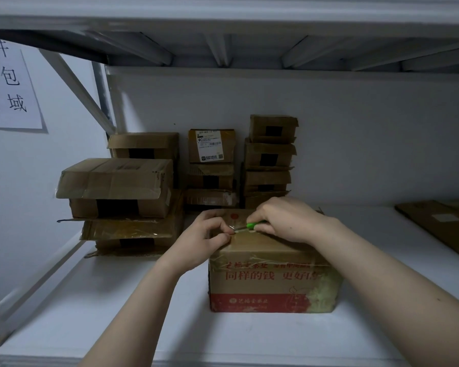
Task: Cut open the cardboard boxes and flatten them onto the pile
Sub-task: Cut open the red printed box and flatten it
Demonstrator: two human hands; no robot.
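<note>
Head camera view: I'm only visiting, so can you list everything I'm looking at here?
printed box: one, brown with red print, taped, front centre of the shelf
cutter: one, green handle, blade on the printed box's top
stacked boxes: about three stacks, brown, along the back wall
flat cardboard: count unclear, brown, shelf's right edge
paper sign: one, white with black characters, left wall
shelf: one, white, under it all
left grip: one bare hand, on the printed box's top beside the blade, fingers curled
right grip: one bare hand, holds the cutter
</note>
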